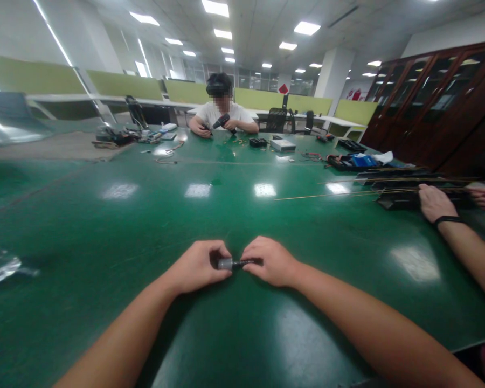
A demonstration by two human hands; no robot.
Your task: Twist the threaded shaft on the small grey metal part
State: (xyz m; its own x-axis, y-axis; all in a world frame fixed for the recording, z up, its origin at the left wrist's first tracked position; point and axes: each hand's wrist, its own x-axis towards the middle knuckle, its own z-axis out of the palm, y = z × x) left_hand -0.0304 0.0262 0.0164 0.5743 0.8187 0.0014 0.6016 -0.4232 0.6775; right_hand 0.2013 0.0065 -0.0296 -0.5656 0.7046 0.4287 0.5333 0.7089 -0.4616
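My left hand [201, 264] is curled around the grey cylinder end of a small grey-and-black rod-like piece [225, 264], thumb below and fingers above. My right hand [270, 262] pinches the thinner black end, which looks ridged. The piece lies level between the two hands, just above or on the green table [234, 328]; its exact kind is too small to tell. Parts of both ends are hidden by my fingers.
Across the table, a person [224, 114] holds a power drill [221, 121]. At right, another person's hand [436, 202] rests by black channels [400, 200] with long thin rods [323, 196]. Clear plastic [0, 267] lies left; a tool tray [347, 161] sits back right.
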